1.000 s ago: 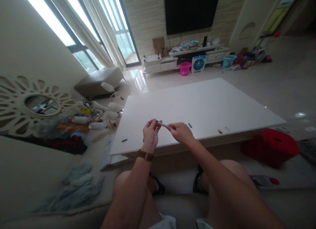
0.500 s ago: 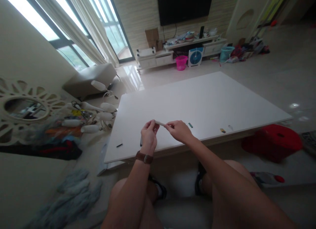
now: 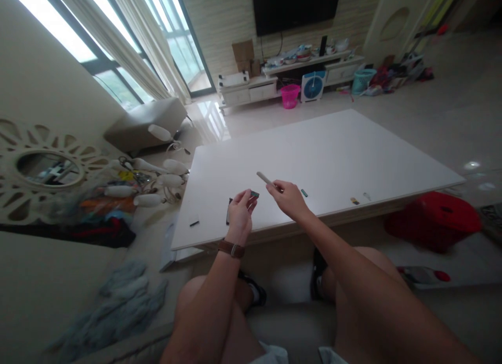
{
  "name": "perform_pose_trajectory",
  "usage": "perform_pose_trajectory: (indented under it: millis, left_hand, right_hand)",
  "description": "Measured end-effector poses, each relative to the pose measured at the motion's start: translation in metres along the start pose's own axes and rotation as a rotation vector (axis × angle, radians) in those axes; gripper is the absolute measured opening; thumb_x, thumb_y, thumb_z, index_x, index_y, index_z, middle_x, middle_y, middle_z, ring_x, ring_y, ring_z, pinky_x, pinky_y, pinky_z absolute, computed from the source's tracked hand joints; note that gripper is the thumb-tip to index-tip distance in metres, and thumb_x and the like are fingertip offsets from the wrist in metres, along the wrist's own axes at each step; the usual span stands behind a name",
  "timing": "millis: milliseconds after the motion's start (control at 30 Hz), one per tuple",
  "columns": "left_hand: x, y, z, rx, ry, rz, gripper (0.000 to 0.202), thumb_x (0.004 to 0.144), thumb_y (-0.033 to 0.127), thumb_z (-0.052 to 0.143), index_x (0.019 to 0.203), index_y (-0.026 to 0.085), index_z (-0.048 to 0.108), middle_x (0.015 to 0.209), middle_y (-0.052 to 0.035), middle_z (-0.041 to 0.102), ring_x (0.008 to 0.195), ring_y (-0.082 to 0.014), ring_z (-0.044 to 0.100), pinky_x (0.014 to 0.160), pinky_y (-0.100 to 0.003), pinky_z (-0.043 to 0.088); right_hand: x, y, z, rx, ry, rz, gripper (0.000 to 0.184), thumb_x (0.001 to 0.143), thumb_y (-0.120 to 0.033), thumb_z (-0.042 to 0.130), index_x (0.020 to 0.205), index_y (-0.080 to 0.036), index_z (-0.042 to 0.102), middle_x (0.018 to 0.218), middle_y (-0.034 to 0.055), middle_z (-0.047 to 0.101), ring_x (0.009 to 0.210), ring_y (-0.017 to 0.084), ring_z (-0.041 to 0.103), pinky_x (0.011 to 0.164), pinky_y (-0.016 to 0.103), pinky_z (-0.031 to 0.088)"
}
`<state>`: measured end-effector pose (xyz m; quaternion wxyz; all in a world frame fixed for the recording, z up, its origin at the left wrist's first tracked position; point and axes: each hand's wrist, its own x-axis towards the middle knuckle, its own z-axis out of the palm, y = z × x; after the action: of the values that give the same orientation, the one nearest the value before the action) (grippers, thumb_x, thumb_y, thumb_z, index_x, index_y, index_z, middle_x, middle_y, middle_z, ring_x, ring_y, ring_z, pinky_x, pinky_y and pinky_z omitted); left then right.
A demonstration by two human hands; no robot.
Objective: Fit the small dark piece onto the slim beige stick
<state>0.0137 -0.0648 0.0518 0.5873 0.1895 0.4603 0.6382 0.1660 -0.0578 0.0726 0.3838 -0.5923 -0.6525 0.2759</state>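
Observation:
My left hand [image 3: 240,211], with a brown watch strap at the wrist, pinches a small dark green piece [image 3: 254,194], perhaps a battery. In my right hand [image 3: 288,198] is a slim white stick-like object [image 3: 264,178], its far end pointing up and left; its exact kind is too blurred to tell. Both hands are over the near edge of the white table [image 3: 306,144], a little apart. Just right of my right hand lies a similar green piece [image 3: 304,193]. A dark flat object [image 3: 228,215] is mostly hidden behind my left hand.
A short black piece [image 3: 194,224] lies at the table's left. Near the right front edge are a small yellow-and-black item [image 3: 354,201] and a clear one [image 3: 367,196]. A red stool [image 3: 435,220] stands at the right. White lamp arms [image 3: 170,168] reach close to the left edge.
My hands have come apart. The white object has swung upward in my right hand, away from my left. The green piece now shows in my left fingers.

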Motion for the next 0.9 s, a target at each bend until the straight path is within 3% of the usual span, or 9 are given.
perform_pose_trajectory:
  millis: [167,333,533,700,900]
  left_hand:
    - [-0.009,-0.006,0.010,0.016,-0.084,-0.070,0.026,0.066,0.027,0.086,0.082,0.016,0.068,0.084,-0.0025,0.071,0.075,-0.0113,0.066,0.073,-0.024,0.043]
    - [-0.003,-0.009,0.017,0.018,-0.128,-0.040,0.024,0.066,0.026,0.085,0.080,0.014,0.070,0.076,-0.0027,0.069,0.067,-0.0086,0.062,0.069,-0.023,0.044]
    - [0.003,-0.004,0.015,0.010,-0.156,-0.006,0.026,0.065,0.028,0.087,0.080,0.014,0.071,0.076,-0.0030,0.070,0.067,-0.0082,0.062,0.066,-0.021,0.045]
    - [0.001,-0.001,0.015,0.027,-0.173,-0.037,0.031,0.062,0.031,0.089,0.083,0.014,0.073,0.080,-0.0035,0.071,0.067,-0.0082,0.063,0.065,-0.020,0.046]
    - [-0.004,-0.004,0.014,0.053,-0.228,-0.044,0.031,0.062,0.030,0.090,0.082,0.015,0.072,0.077,-0.0019,0.069,0.068,-0.0086,0.063,0.067,-0.022,0.047]
  right_hand:
    - [0.000,0.005,0.005,0.310,-0.041,0.016,0.028,0.084,-0.045,0.062,0.084,-0.018,0.072,0.073,0.0015,0.066,0.071,0.016,0.059,0.067,0.027,0.041]
    - [0.012,0.008,0.014,0.452,-0.040,0.022,0.021,0.077,-0.035,0.068,0.082,-0.016,0.073,0.078,0.0046,0.070,0.073,0.018,0.063,0.071,0.030,0.046]
    - [0.025,0.004,0.020,0.594,-0.102,0.072,0.025,0.070,-0.037,0.074,0.081,-0.014,0.073,0.077,0.0060,0.069,0.071,0.018,0.061,0.068,0.031,0.047]
    - [0.024,0.004,0.019,0.702,-0.050,0.129,0.028,0.066,-0.038,0.079,0.078,-0.013,0.073,0.075,0.0063,0.070,0.071,0.017,0.060,0.068,0.030,0.046]
    - [0.017,0.002,0.016,0.774,-0.047,0.240,0.036,0.063,-0.043,0.080,0.079,-0.012,0.071,0.063,0.0024,0.062,0.059,0.012,0.052,0.056,0.026,0.040]
